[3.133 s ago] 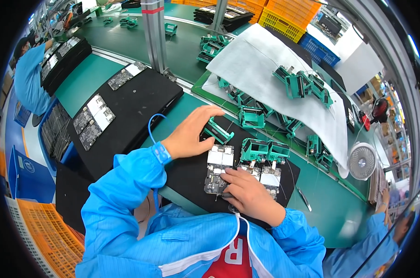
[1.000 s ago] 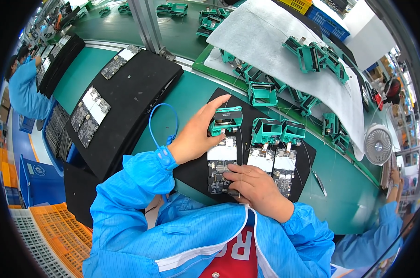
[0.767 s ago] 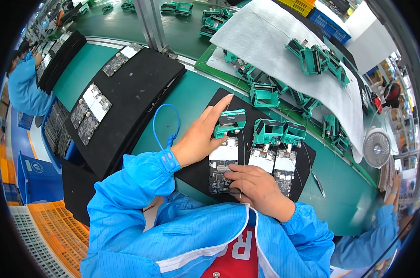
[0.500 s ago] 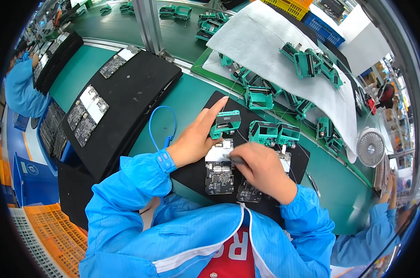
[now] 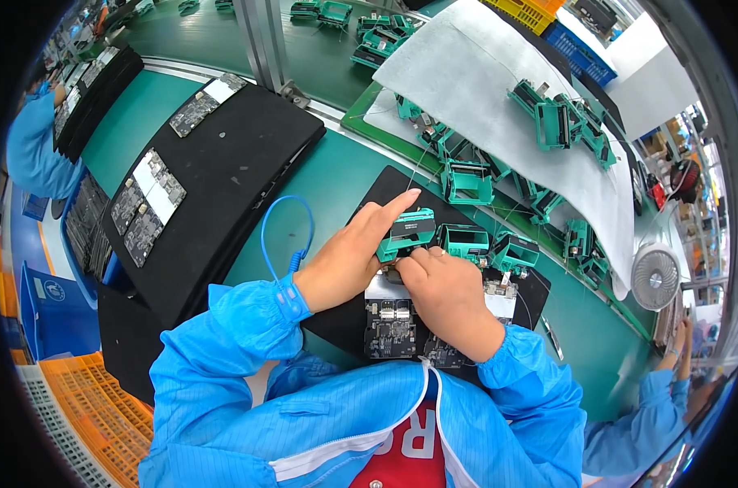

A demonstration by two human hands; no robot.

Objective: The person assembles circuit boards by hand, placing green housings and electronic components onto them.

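Note:
My left hand (image 5: 344, 256) grips a green plastic frame (image 5: 411, 231) with a black inset, its index finger stretched out past the frame. The frame sits at the far end of a dark circuit board (image 5: 390, 332) with a white plate. My right hand (image 5: 450, 297) presses its closed fingers where frame and board meet; what they hold is hidden. Under that hand lies a second circuit board (image 5: 500, 302), partly covered. Two more green frames, one nearer (image 5: 464, 241) and one further right (image 5: 515, 253), stand at the boards' far ends. A black mat (image 5: 330, 327) lies beneath.
To the left, a black foam stack (image 5: 247, 154) carries several circuit boards. Green frames lie on and under a white foam sheet (image 5: 467, 77) at the back right. Tweezers (image 5: 552, 337) and a fan (image 5: 655, 276) are right. A blue cord (image 5: 311, 220) runs from my left cuff.
My right hand has moved away from me, from the board's white plate to the green frame's near edge. The small dark thing in its fingers is now hidden. My left hand keeps its grip.

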